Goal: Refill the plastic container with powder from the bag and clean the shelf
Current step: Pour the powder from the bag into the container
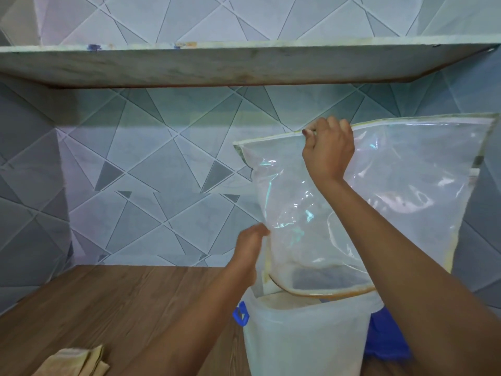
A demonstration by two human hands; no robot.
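bag [393, 172] clear, upended, mouth just over the container [306, 337] | container white, standing on shelf [108, 308] | my right hand [328, 150] pinches bag's top seam, above container | my left hand [250, 245] grips bag's edge, up-left of container | cloth [78, 362] well left of container

Soft, even, cool light, picture a touch hazy.
I'm seeing glare streaks on the clear bag [406, 172], a shadow band under the upper shelf [217, 66], straight edges bowing at the frame's sides.
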